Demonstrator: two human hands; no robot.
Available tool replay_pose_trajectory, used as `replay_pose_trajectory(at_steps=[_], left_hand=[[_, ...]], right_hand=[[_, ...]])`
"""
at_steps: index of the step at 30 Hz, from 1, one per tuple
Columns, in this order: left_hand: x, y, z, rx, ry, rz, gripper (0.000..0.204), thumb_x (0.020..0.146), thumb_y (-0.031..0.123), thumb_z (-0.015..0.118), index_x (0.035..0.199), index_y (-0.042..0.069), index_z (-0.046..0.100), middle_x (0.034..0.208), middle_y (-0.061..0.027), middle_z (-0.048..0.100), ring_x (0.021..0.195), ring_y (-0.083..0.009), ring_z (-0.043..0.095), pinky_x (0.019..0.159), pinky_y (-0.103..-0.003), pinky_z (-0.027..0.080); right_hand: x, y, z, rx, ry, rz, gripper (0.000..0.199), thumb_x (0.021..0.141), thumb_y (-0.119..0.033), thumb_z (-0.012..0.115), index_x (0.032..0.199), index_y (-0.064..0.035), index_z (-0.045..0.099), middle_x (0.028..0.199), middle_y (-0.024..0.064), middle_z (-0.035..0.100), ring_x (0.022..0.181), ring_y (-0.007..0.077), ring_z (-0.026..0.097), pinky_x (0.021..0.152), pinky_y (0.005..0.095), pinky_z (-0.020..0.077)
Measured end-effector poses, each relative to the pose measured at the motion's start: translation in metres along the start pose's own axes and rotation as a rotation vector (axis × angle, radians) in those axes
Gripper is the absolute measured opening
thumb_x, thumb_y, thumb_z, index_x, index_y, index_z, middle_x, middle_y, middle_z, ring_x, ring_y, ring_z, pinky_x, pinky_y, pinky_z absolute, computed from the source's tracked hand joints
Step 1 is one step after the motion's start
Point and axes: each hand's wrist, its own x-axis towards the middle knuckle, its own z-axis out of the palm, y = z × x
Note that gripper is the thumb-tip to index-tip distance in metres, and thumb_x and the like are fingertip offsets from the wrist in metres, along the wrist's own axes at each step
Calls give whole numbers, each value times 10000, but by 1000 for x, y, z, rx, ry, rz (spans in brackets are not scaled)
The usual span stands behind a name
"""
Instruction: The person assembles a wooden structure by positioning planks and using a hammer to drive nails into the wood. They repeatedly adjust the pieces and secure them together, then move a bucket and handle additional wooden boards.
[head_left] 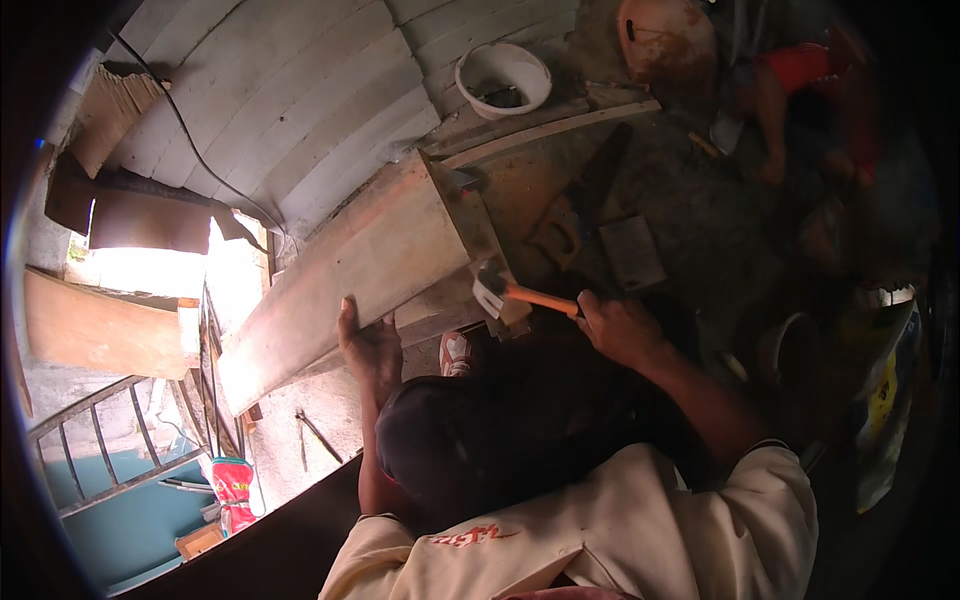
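A long, pale wooden box of boards (pixel 370 240) slants across the middle of the view. My left hand (pixel 372 352) is on its near lower edge, thumb up against the broad face and fingers curled at the edge. In my right hand (pixel 618 328) is a hammer (pixel 540 298) with an orange-brown handle, gripped near its end. The hammer's head lies by the box's right end, over a small wooden piece (pixel 514 312); whether they touch I cannot tell. My dark-clothed knee (pixel 440 430) is bent below the box.
A handsaw (pixel 570 225) and a flat pale rectangular piece (pixel 632 252) lie on the dim floor at right. Beyond stand a white bucket (pixel 503 80) and a wall of grey planks (pixel 280 100). Another person in red (pixel 800 100) crouches at far right. A metal ladder-like frame (pixel 115 440) is at left.
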Motion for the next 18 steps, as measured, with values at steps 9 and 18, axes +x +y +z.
replay_pose_trajectory(at_steps=[9, 18], left_hand=[[-8, 14, -7, 32, -108, -23, 488, 1021, 193, 731, 1433, 28, 528, 1438, -107, 610, 1399, -278, 542, 1251, -456, 391], [11, 35, -62, 1040, -185, 49, 262, 1031, 226, 701, 1198, 36, 634, 1166, -128, 682, 1153, -234, 638, 1084, -392, 517]], right_hand=[[15, -21, 11, 450, 228, 127, 448, 1059, -454, 670, 1129, -13, 639, 866, 173, 717, 758, 361, 729, 653, 458, 555], [108, -68, 17, 1239, 274, 29, 480, 894, -31, 674, 1358, 8, 559, 1029, 21, 616, 839, 110, 497, 758, 299, 491]])
